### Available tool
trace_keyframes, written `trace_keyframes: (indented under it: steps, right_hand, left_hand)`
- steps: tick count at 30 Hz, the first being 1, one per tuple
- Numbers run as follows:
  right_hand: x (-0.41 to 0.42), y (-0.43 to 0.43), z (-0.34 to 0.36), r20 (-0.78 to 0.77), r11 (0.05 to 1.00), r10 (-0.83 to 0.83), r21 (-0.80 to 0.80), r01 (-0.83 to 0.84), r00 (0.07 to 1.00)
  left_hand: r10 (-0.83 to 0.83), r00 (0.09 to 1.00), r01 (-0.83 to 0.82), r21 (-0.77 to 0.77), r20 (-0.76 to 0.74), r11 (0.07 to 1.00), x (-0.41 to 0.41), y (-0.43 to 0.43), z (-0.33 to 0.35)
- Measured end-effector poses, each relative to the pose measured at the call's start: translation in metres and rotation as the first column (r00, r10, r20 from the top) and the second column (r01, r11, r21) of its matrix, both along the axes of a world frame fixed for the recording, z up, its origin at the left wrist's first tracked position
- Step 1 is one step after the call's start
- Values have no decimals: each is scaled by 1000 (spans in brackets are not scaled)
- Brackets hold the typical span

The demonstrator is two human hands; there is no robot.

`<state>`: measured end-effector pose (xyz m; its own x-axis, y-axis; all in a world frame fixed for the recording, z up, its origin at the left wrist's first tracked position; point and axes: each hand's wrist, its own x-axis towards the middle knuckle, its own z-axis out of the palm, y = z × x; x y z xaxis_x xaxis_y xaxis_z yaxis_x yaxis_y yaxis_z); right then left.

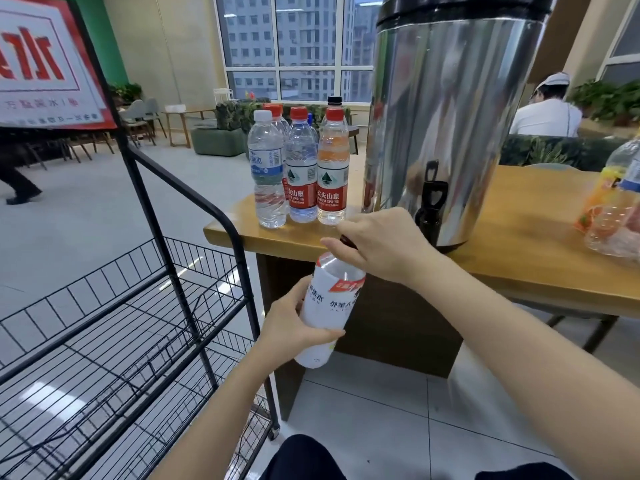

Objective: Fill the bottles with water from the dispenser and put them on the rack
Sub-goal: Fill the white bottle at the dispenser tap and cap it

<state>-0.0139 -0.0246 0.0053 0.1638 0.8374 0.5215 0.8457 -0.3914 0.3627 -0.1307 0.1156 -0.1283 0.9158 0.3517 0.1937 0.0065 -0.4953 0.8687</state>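
The black wire rack (114, 341) stands at 9 o'clock from the hands, just beside the desk (519, 258). The left hand (294, 327) wraps the lower body of the white bottle (332, 306), which is held in the air below the desk's edge. Its long axis runs from 6 o'clock up to about 1 o'clock, neck uppermost. An opaque sleeve hides whatever is inside.

A cluster of capped clear bottles (299, 174) stands upright on the desk at 11 o'clock from the white bottle; I cannot tell how full they are.

The right hand (381, 244) sits on top of the neck, its fingers (337, 245) curled over the dark cap (347, 241), so this hand is the one placed to unscrew it. The steel dispenser (450, 116) has its black tap (432, 199) between 1 and 2 o'clock from that hand, near it. The bottle's mouth probably has to go under the tap once the cap is off.
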Motion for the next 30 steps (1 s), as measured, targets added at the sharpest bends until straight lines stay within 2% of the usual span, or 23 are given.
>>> trace_keyframes:
  steps: [1, 3, 5, 7, 9, 10, 11, 12, 13, 14, 15, 18, 20, 22, 24, 25, 28, 29, 30]
  right_hand:
    - [3, 0, 2, 40, 1000, 11, 15, -12, 999]
    - [4, 2, -1, -11, 997, -59, 57, 60, 998]
    - [2, 8, -11, -72, 972, -219, 68, 223, 973]
    - [4, 10, -15, -181, 926, -354, 70, 371, 918]
    - [3, 12, -10, -283, 917, -342, 109, 385, 896]
    - [4, 12, -9, -350, 927, -291, 127, 352, 891]
    - [3, 12, -6, -488, 940, -200, 148, 306, 850]
    - [0, 11, -4, -673, 949, -47, 200, 243, 738]
    - [-2, 9, -4, -812, 940, 118, 277, 200, 572]
    - [-3, 8, -7, -875, 929, 213, 319, 187, 435]
    - [-2, 6, -13, -905, 928, 254, 327, 176, 341]
    - [10, 7, -36, -945, 951, 275, 295, 96, 179]
    - [15, 20, -44, -954, 963, 256, 266, 47, 158]
    - [15, 42, -45, -929, 947, 279, 309, 93, 242]
    - [17, 66, -44, -898, 909, 269, 356, 217, 347]
    - [23, 76, -45, -900, 890, 266, 367, 271, 346]
    - [42, 97, -60, -869, 807, 487, 486, 336, 88]
    - [49, 103, -65, -844, 782, 531, 523, 339, 79]
    - [54, 107, -68, -827, 760, 551, 554, 340, 115]
  left_hand:
    - [7, 1000, -7, 36, 5, 999, -1, 1, 0]
    - [104, 994, -111, 199, 44, 974, -1, -3, 1]
    - [267, 956, -294, 412, 124, 863, 1, -9, 4]
    - [377, 909, -413, 513, 178, 753, 3, -15, 7]
    - [391, 904, -425, 475, 174, 770, 5, -15, 8]
    - [378, 910, -413, 407, 168, 814, 7, -15, 9]
    - [359, 920, -391, 302, 158, 869, 9, -14, 12]
    - [342, 928, -364, 166, 150, 916, 12, -12, 16]
    - [330, 931, -337, 23, 154, 941, 16, -11, 22]
    - [329, 929, -317, -95, 166, 944, 20, -7, 30]
    - [337, 924, -308, -169, 183, 936, 26, -3, 39]
    - [341, 906, -271, -273, 251, 923, 48, 17, 71]
    - [343, 894, -271, -262, 287, 926, 66, 30, 88]
    - [360, 880, -315, -187, 309, 930, 85, 38, 99]
    - [383, 867, -364, -118, 319, 924, 101, 43, 102]
    - [397, 862, -385, -101, 316, 917, 108, 46, 100]
    - [401, 861, -387, -108, 312, 916, 121, 54, 95]
    - [394, 864, -374, -124, 314, 919, 122, 56, 95]
    - [387, 864, -363, -135, 320, 922, 123, 58, 93]
